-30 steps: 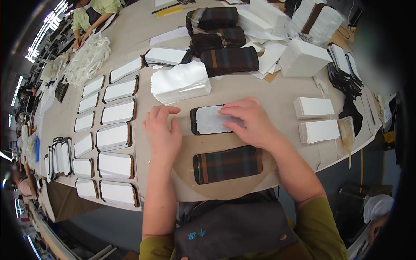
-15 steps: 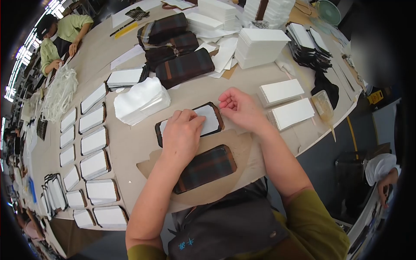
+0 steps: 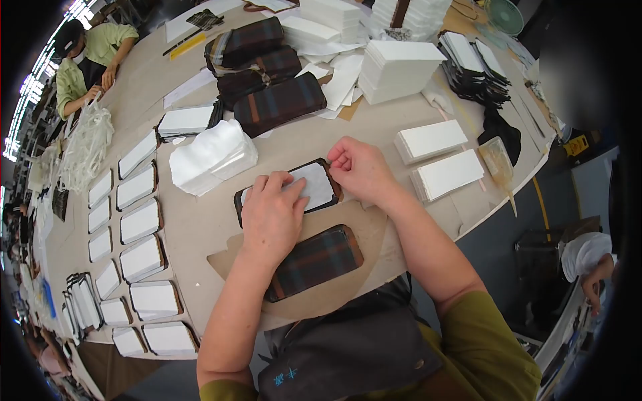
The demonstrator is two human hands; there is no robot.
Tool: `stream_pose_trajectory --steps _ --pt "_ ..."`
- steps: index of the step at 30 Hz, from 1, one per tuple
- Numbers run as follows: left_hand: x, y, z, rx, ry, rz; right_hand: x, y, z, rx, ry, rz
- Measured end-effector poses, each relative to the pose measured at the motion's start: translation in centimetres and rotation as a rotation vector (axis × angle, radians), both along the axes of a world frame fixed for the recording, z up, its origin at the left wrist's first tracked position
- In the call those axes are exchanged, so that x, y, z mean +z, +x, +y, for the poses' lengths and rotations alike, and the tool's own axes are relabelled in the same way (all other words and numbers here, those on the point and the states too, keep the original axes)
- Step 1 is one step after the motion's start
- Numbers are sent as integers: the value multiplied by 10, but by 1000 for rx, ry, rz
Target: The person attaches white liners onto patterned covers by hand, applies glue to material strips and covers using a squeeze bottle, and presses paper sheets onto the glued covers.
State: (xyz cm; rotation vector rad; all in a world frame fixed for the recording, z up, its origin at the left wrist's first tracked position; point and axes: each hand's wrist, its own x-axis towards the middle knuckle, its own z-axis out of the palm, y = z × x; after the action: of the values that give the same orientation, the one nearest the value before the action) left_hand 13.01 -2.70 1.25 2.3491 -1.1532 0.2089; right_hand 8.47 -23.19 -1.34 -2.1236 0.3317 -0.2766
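Note:
Just ahead of me lies a white-faced panel (image 3: 319, 189) with a dark fabric edge folded round its rim. My left hand (image 3: 273, 208) rests on its left part, fingers lying over the white face and thumb apart. At the panel's upper right corner, my right hand (image 3: 361, 170) is closed, with thumb and curled fingers pinching the fabric edge. The fingers hide part of that edge. Nearer to me, a plaid fabric-covered panel (image 3: 314, 262) lies face up on a brown paper sheet (image 3: 371, 230).
Rows of white-faced panels (image 3: 142, 220) stand at the left. A white sheet stack (image 3: 214, 157) and dark plaid cases (image 3: 281, 103) lie beyond my hands. White block stacks (image 3: 447, 175) and a clear tub (image 3: 496, 160) are at the right. A co-worker (image 3: 97, 57) works at the far left.
My left hand's fingers have spread out on the white face. My right hand has shifted left onto the panel's corner. The whole view has moved slightly.

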Motion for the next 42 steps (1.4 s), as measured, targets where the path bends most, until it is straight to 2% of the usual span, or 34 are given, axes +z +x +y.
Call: stream_pose_trajectory --steps 4,7,10,12,13,15,19,25,32,34,35,38,42 --pt "1 -2 2 43 15 -7 3 0 0 0 2 55" --pt "1 -6 5 63 35 -7 2 0 -1 -12 46 0" --pt "1 -11 8 77 23 35 17 -3 12 -22 86 -165" --pt "2 -14 13 88 50 134 25 -5 23 280 -391 -387" --pt "-2 -16 15 111 55 129 23 -3 28 298 -381 -398" --pt "-12 -21 19 71 168 -85 18 -1 35 376 -498 -249" --pt "-9 -26 34 123 338 -124 24 -4 41 384 -593 -227" --pt "-3 -19 54 137 417 -132 28 -8 40 412 -611 -174" --pt "12 -8 71 105 414 -113 28 1 41 432 -580 -149" --pt "13 -8 68 19 238 -35 29 4 48 418 -591 -127" --pt "10 -12 64 14 234 -38 29 4 53 393 -620 -144" --pt "-1 -27 60 12 351 -110 27 2 56 369 -648 -171" --pt "11 -26 70 57 391 -122 28 -2 52 380 -634 -179"
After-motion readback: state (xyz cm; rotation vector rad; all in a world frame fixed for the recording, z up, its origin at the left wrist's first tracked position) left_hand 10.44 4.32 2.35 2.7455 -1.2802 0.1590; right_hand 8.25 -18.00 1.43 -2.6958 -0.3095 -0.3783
